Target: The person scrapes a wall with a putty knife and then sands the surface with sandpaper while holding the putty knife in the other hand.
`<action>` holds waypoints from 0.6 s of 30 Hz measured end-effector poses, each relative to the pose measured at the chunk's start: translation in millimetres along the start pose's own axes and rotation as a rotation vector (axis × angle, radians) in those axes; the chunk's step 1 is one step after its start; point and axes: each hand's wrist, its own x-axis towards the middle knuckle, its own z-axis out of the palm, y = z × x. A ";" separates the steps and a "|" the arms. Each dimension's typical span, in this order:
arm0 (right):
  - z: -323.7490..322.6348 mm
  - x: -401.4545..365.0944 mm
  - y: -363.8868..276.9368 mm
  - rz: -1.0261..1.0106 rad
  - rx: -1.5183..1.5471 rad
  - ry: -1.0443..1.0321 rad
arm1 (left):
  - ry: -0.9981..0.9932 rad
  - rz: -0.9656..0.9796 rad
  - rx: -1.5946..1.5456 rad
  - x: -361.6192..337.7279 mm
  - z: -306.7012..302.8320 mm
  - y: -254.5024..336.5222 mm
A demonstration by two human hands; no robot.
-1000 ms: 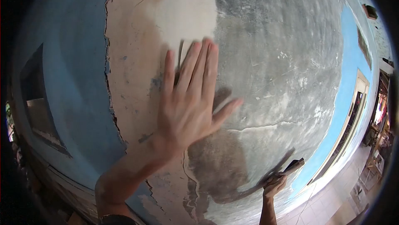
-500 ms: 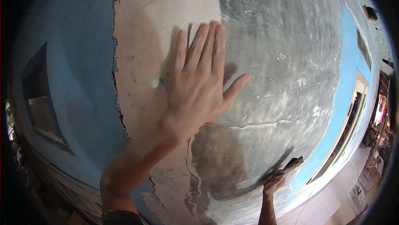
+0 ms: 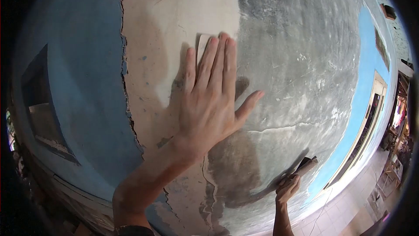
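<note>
My left hand lies flat on the wall with its fingers stretched upward and its thumb out to the right. Under its fingers is a thin pale sheet, like the back of a piece of sandpaper; one corner sticks out between the fingers and the rest is covered. At the lower right, my right hand is closed around a dark brown, flat-looking piece whose kind I cannot make out. It is close to the grey part of the wall and casts a shadow there.
The wall has a cream strip, a grey patch with a crack, and blue paint behind a ragged edge. A recessed window is at left. At right are a framed opening and a tiled floor with clutter.
My left hand has slid down the wall, and the pale sheet has moved down with it, more of it showing. The brown piece in my right hand has turned slightly and risen a little.
</note>
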 end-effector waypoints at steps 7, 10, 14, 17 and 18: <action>6.2 -9.5 2.1 -0.007 0.044 0.011 | -0.111 0.057 0.067 -38.2 -10.5 -2.7; 13.2 -10.9 10.9 -0.045 0.065 0.083 | -0.038 0.043 0.077 2.9 -7.0 -8.4; 10.1 -10.1 5.7 -0.017 0.065 0.030 | 0.005 0.008 -0.015 -7.9 3.8 -0.3; 1.6 0.3 13.9 -0.063 0.079 0.018 | -0.049 -0.017 -0.074 -47.5 0.7 6.6; 4.1 -2.9 7.9 -0.066 0.081 0.031 | -0.048 -0.010 -0.054 -48.3 0.2 5.4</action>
